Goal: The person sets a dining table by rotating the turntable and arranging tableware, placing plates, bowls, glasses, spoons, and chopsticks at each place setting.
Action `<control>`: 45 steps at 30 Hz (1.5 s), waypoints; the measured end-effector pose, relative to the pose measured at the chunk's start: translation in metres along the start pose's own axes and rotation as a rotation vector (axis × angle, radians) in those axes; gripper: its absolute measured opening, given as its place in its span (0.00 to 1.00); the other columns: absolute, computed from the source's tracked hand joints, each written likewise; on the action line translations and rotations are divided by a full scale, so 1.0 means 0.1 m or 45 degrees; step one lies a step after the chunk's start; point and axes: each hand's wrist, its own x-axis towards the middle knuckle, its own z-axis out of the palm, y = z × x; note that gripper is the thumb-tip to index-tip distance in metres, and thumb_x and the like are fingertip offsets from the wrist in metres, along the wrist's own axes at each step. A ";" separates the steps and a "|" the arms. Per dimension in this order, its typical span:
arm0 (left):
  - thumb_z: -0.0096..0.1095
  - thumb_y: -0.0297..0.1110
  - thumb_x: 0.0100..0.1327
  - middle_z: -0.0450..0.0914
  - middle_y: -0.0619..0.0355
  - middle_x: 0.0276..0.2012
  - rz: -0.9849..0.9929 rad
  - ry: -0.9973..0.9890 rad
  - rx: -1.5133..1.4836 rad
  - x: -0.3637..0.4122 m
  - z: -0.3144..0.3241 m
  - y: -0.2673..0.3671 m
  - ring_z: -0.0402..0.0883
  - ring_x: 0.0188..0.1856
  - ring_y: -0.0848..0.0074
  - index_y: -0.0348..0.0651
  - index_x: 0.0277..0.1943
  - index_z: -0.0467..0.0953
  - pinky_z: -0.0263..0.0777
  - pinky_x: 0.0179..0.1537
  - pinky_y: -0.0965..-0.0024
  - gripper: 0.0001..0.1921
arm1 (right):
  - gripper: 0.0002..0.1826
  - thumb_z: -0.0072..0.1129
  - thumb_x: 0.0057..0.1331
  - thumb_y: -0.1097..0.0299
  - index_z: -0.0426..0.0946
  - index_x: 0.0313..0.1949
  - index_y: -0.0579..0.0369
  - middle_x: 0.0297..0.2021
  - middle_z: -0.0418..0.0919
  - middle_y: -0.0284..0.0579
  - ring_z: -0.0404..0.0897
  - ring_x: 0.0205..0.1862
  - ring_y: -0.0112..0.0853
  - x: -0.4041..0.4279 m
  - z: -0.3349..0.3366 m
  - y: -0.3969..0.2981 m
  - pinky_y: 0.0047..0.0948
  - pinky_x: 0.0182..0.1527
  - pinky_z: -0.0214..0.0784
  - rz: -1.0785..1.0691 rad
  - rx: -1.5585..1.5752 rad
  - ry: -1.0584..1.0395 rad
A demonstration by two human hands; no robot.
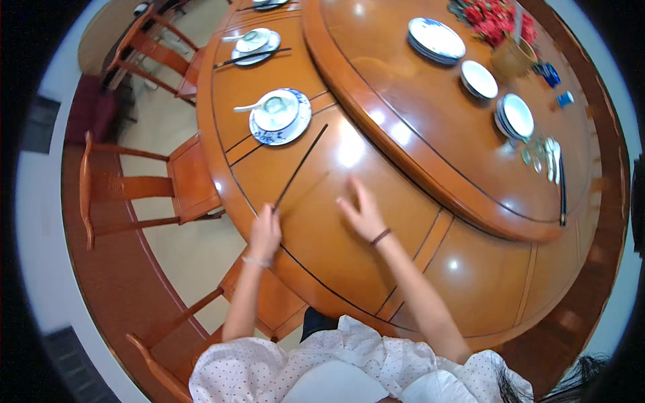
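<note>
My left hand (pixel 266 234) is closed around the near end of dark chopsticks (pixel 302 165), close to the rim of the round wooden table (pixel 322 262). The chopsticks slant up and away over the tabletop; whether there is one or a pair is hard to tell. Over the table to the right, my right hand (pixel 364 211) is empty, thumb and fingers apart. Beyond the chopsticks sits a blue-and-white plate (pixel 297 132) carrying a small bowl (pixel 276 121) with a white spoon (pixel 248 107) across its rim.
A raised wooden turntable (pixel 403 151) bears stacked plates (pixel 436 40), bowls (pixel 515 117), spoons (pixel 553 160), more chopsticks (pixel 563 191), a brown pot (pixel 514 58) and red flowers (pixel 496 22). Another place setting (pixel 256 48) lies farther left. Wooden chairs (pixel 194 181) stand along the table's left edge.
</note>
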 end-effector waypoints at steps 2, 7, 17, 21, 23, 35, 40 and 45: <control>0.45 0.31 0.64 0.72 0.40 0.24 -0.176 -0.199 -0.166 -0.30 0.25 0.74 0.72 0.26 0.49 0.36 0.35 0.63 0.62 0.26 0.55 0.07 | 0.28 0.49 0.64 0.59 0.55 0.59 0.60 0.50 0.71 0.54 0.70 0.52 0.39 -0.41 0.03 -0.16 0.36 0.55 0.60 0.156 0.419 -0.054; 0.43 0.28 0.62 0.73 0.36 0.44 0.070 -0.387 -0.718 -0.98 1.09 1.59 0.73 0.48 0.49 0.32 0.60 0.54 0.66 0.48 0.57 0.24 | 0.14 0.42 0.69 0.62 0.68 0.45 0.58 0.28 0.75 0.38 0.75 0.33 0.23 -0.86 -0.26 -0.37 0.26 0.41 0.68 0.359 0.907 0.173; 0.56 0.36 0.59 0.64 0.47 0.56 1.024 -0.573 -0.186 -0.59 1.52 2.87 0.62 0.59 0.56 0.35 0.54 0.63 0.57 0.58 0.60 0.22 | 0.17 0.39 0.69 0.60 0.71 0.47 0.59 0.26 0.66 0.37 0.66 0.25 0.25 -2.39 -2.67 0.49 0.25 0.29 0.61 0.506 0.039 1.240; 0.54 0.35 0.60 0.62 0.49 0.59 1.089 -0.568 -0.149 -0.74 1.78 3.31 0.59 0.62 0.57 0.36 0.53 0.65 0.57 0.58 0.59 0.20 | 0.19 0.41 0.68 0.64 0.65 0.55 0.61 0.33 0.68 0.51 0.70 0.34 0.38 -2.65 -3.06 0.59 0.32 0.39 0.63 0.664 -0.312 1.288; 0.54 0.35 0.60 0.62 0.48 0.59 1.123 -0.638 -0.180 -0.91 1.95 3.52 0.59 0.61 0.57 0.36 0.53 0.65 0.57 0.58 0.59 0.20 | 0.19 0.42 0.67 0.66 0.66 0.56 0.58 0.34 0.69 0.52 0.72 0.35 0.38 -2.63 -3.12 0.60 0.32 0.39 0.64 0.667 -0.403 1.320; 0.52 0.35 0.61 0.61 0.45 0.58 1.112 -0.994 -0.220 -1.43 2.59 3.95 0.60 0.60 0.56 0.33 0.54 0.65 0.56 0.59 0.61 0.20 | 0.15 0.52 0.60 0.68 0.72 0.46 0.60 0.37 0.70 0.53 0.70 0.42 0.47 -1.91 -4.17 1.11 0.39 0.45 0.65 0.471 -0.819 1.364; 0.53 0.33 0.61 0.64 0.45 0.56 0.918 -1.052 -0.213 -1.39 2.44 3.67 0.63 0.57 0.56 0.35 0.51 0.67 0.59 0.57 0.61 0.17 | 0.09 0.49 0.59 0.70 0.75 0.37 0.60 0.39 0.71 0.51 0.71 0.44 0.42 -1.32 -4.84 1.33 0.39 0.45 0.67 0.699 -1.027 1.343; 0.53 0.33 0.61 0.66 0.46 0.54 0.813 -1.042 -0.190 -1.38 2.43 3.61 0.66 0.55 0.56 0.36 0.50 0.68 0.61 0.56 0.62 0.16 | 0.10 0.46 0.60 0.71 0.77 0.34 0.58 0.39 0.72 0.49 0.72 0.45 0.39 -1.07 -4.91 1.57 0.38 0.45 0.67 0.897 -1.148 1.227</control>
